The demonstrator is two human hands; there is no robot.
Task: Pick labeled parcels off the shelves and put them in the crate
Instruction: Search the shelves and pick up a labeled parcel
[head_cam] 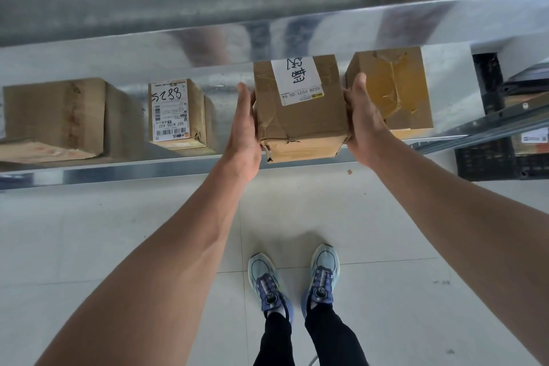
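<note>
A brown cardboard parcel (300, 119) with a white handwritten label on top sits at the front edge of the metal shelf (178, 168), its near end jutting over the rim. My left hand (245, 128) presses flat against its left side, fingers straight. My right hand (364, 122) presses against its right side, thumb pointing up; its fingers are hidden behind the box. A black crate (487, 157) stands low at the right, behind the shelf frame.
On the same shelf stand a taped brown box (395, 89) right beside my right hand, a small labeled box marked 5288 (175, 113), and a plain carton (56, 116) at the left. Pale tiled floor (118, 246) and my shoes lie below.
</note>
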